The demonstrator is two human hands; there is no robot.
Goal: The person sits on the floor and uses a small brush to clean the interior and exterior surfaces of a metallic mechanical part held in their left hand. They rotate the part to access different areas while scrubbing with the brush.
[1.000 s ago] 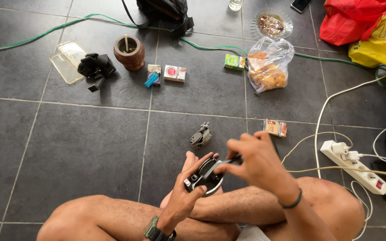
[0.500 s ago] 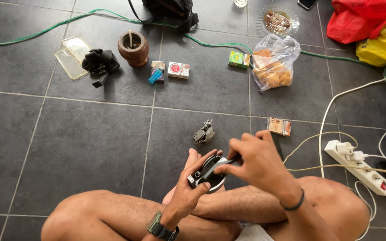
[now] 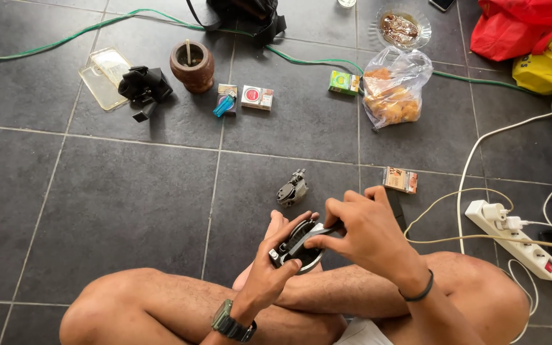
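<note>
I sit cross-legged on a dark tiled floor. My left hand, with a watch on the wrist, cups a small round black and silver device over my legs. My right hand, with a black band on the wrist, pinches a thin dark tool whose tip rests on the device. A small grey metal part lies on the floor just beyond my hands.
Farther off lie a small printed box, a white power strip with cables, a bag of snacks, a wooden cup, a blue lighter, small boxes, a black gadget, a clear case, a green hose and red and yellow bags.
Both hands stay on the device; my right hand has shifted slightly over it. The view has drifted a little.
</note>
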